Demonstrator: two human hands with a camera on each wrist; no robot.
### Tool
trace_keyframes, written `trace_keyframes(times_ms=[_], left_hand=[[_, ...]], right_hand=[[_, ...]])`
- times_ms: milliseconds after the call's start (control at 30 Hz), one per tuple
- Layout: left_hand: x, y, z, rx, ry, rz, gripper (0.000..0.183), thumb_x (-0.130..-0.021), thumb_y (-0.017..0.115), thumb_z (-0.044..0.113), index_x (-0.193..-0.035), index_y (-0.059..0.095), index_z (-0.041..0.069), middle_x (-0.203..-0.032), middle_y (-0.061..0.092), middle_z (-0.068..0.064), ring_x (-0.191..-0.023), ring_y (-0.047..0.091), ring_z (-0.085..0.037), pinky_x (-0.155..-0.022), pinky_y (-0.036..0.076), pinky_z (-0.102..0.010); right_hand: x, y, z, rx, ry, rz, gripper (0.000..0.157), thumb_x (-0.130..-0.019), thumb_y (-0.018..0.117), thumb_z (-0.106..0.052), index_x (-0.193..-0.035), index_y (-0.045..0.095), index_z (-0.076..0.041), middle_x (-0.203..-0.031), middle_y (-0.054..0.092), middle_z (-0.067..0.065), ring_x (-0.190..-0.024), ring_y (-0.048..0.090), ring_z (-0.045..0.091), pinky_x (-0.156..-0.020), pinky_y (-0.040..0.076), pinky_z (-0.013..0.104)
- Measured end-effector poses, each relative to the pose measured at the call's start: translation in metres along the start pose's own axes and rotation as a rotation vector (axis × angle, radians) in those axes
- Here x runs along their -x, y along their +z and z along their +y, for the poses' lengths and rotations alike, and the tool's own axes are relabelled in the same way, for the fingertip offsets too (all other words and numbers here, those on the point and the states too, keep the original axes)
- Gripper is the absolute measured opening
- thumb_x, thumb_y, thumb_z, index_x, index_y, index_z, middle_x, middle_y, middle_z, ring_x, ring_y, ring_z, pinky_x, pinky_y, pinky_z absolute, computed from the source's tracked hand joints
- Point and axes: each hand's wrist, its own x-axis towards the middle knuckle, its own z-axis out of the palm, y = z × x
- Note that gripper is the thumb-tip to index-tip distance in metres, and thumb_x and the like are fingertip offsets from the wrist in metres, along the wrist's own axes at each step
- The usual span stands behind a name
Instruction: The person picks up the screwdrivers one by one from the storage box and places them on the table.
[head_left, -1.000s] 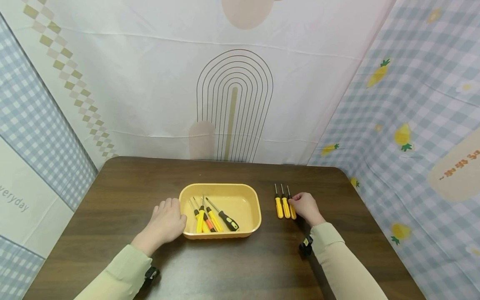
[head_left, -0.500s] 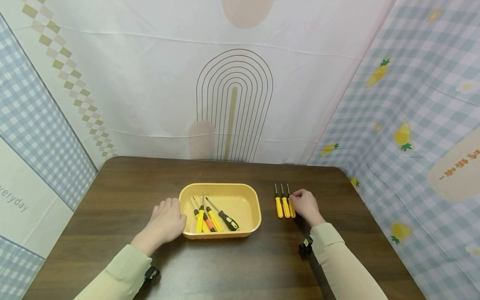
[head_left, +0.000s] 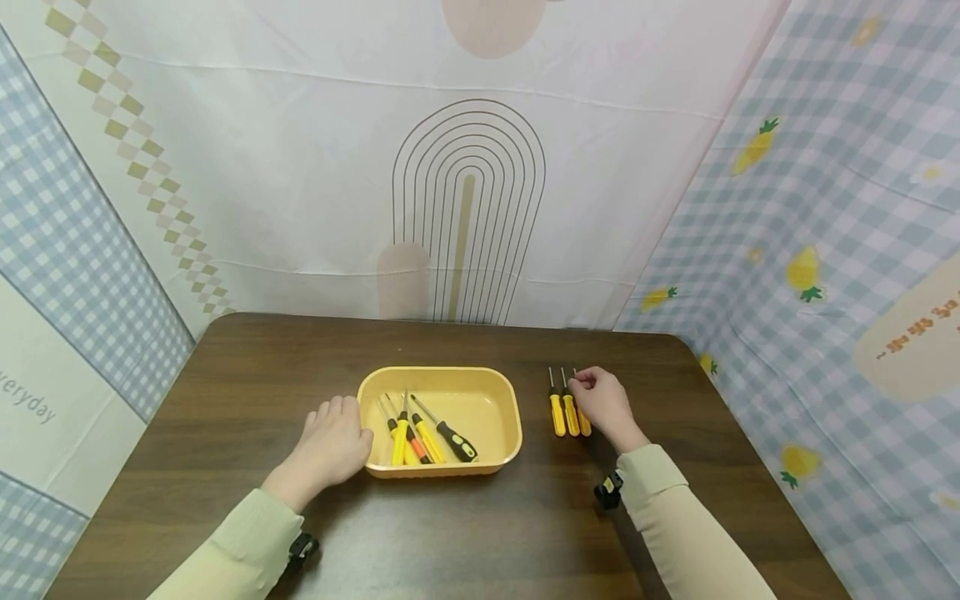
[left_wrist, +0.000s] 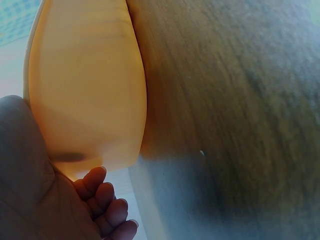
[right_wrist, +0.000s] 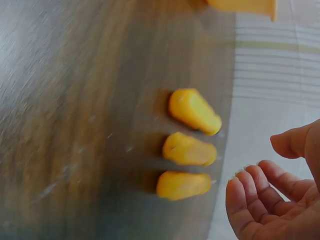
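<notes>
A yellow plastic tray (head_left: 480, 423) stands on the table, with several screwdrivers inside, one a black-handled screwdriver (head_left: 457, 442). At its left end, my left hand (head_left: 333, 437) holds the rim; in the left wrist view its fingers (left_wrist: 104, 195) curl by the tray's wall (left_wrist: 90, 90). To the right, three yellow-handled screwdrivers lie side by side, shafts pointing away: a left one (head_left: 557, 415), a middle one (head_left: 572, 417) and a right one (head_left: 585, 427), partly hidden by my right hand (head_left: 606, 404). That hand hovers above it, thumb and fingers (right_wrist: 242, 200) apart, holding nothing.
The dark wooden table (head_left: 480, 533) has rounded far corners. A white printed cloth (head_left: 315, 192) hangs behind it, and a checked cloth (head_left: 810, 192) hangs along the right side. Small cameras are strapped on both wrists.
My right hand has come off the rightmost screwdriver and moved slightly up and away from me. The screwdriver's shaft has straightened in line with the others. My left hand and the tray have not moved.
</notes>
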Motion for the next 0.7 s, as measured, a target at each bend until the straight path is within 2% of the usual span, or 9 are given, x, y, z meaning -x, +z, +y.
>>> trace_keyframes(times_ms=[333, 500, 700], left_hand=[[-0.001, 0.002, -0.001, 0.0, 0.004, 0.015, 0.035, -0.089, 0.053, 0.024, -0.105, 0.048, -0.007, -0.093, 0.046, -0.014, -0.089, 0.044, -0.033, -0.076, 0.033, -0.047], [0.0, 0.002, 0.0, 0.002, 0.004, 0.017, 0.035, -0.089, 0.054, 0.024, -0.105, 0.048, -0.006, -0.093, 0.046, -0.014, -0.089, 0.044, -0.033, -0.076, 0.034, -0.047], [0.001, 0.0, 0.0, 0.002, 0.003, 0.013, 0.034, -0.089, 0.053, 0.024, -0.104, 0.048, -0.006, -0.091, 0.045, -0.013, -0.088, 0.044, -0.033, -0.076, 0.033, -0.047]], right_hand=[[0.015, 0.007, -0.043, -0.019, -0.115, -0.032, 0.036, -0.093, 0.062, -0.033, -0.115, 0.061, -0.004, -0.101, 0.063, 0.009, -0.09, 0.059, 0.024, -0.078, 0.049, 0.042], [0.019, 0.015, -0.057, -0.039, -0.163, -0.061, 0.042, -0.091, 0.065, -0.037, -0.118, 0.061, -0.005, -0.102, 0.064, 0.007, -0.092, 0.059, 0.022, -0.079, 0.05, 0.04], [0.022, 0.025, -0.07, -0.074, -0.189, -0.083, 0.041, -0.088, 0.069, -0.035, -0.118, 0.062, -0.007, -0.102, 0.066, 0.005, -0.092, 0.063, 0.019, -0.077, 0.052, 0.037]])
